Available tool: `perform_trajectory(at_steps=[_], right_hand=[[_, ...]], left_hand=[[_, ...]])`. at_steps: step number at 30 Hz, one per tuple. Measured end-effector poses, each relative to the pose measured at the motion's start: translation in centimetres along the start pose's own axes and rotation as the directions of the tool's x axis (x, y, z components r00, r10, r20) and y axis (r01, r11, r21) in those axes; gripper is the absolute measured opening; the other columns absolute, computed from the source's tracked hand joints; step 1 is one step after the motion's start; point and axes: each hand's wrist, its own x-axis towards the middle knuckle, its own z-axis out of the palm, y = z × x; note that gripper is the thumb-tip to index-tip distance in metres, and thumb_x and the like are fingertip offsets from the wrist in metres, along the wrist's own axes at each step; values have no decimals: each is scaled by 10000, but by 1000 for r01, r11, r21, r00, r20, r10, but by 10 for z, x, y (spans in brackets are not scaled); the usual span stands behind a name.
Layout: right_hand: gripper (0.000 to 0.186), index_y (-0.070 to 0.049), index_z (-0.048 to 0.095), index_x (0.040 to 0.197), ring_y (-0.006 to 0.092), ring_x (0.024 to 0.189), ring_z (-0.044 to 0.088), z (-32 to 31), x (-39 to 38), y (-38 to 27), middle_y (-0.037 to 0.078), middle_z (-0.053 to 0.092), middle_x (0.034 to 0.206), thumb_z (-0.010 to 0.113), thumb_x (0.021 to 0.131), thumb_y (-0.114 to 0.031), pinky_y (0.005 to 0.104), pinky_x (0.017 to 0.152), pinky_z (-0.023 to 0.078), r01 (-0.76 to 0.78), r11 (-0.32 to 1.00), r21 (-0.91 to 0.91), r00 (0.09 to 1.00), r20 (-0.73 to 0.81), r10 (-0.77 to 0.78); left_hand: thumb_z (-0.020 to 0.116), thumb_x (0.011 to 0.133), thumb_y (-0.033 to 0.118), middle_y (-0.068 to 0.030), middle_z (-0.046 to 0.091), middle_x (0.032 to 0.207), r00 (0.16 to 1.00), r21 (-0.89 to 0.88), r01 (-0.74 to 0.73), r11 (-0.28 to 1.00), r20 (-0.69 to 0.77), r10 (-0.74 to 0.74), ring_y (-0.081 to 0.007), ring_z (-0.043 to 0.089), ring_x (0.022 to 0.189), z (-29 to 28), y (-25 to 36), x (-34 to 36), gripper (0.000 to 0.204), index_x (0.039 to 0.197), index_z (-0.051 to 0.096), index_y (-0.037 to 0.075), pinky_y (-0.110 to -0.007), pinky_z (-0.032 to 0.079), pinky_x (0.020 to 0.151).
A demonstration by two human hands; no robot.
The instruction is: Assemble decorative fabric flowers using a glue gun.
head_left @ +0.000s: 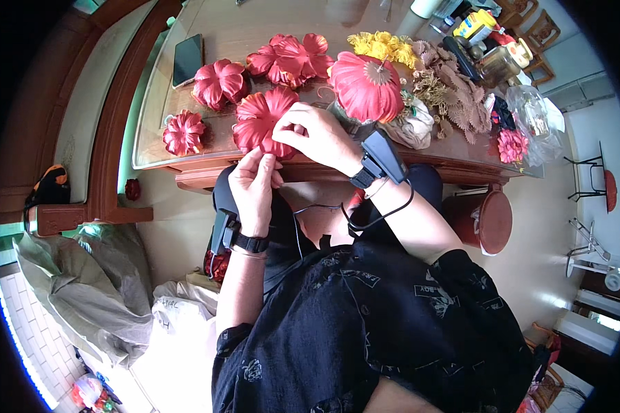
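Red artificial flower petals (263,110) lie at the front of the table, between and beyond my hands. My left hand (253,182) is closed, thumb and fingertips pinching the near edge of these petals. Over their right side, my right hand (317,136) is curled with its fingers drawn together; what sits in its fingertips is hidden. To the left are another red cloth flower (219,85) and a smaller one (184,133). A pair of red blooms (289,58) lies farther back. Close to my right hand stands a stack of red petals (366,88).
The glass-topped table (158,148) holds a phone (188,60), yellow flowers (384,48), brown leaf pieces (455,89), a jar (497,67) and a clear plastic bag (534,120). A reddish bucket (492,220) stands below right. Dark cables hang from my wrist devices.
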Motion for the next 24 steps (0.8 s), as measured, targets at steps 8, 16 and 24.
perform_trajectory(at_steps=[8, 16, 24], right_hand=[[352, -66, 606, 1074, 256, 971, 591, 0, -17, 0, 97, 589, 1002, 704, 774, -223, 352, 815, 513, 339, 839, -425, 938, 87, -335], [167, -51, 669, 940, 251, 867, 634, 2, -17, -3, 73, 645, 913, 623, 783, -84, 346, 738, 533, 327, 864, -383, 919, -83, -385], [91, -13, 683, 858, 200, 736, 642, 2, -12, -8, 85, 661, 814, 655, 832, -95, 297, 666, 499, 90, 996, 11, 991, -100, -88]], left_hand=[[624, 921, 98, -43, 645, 754, 1000, 31, -5, 1000, 14, 5, -60, 533, 524, 1, 2, 0, 180, 1068, 623, -6, -187, 413, 488], [622, 926, 128, -41, 651, 763, 999, 21, 21, 1000, 47, -22, -66, 562, 545, 4, 11, 0, 197, 1078, 625, 3, -176, 433, 506], [601, 941, 170, -39, 647, 766, 996, -52, 58, 997, 64, -55, -79, 581, 560, 1, 12, 3, 200, 1046, 615, 0, -181, 443, 518]])
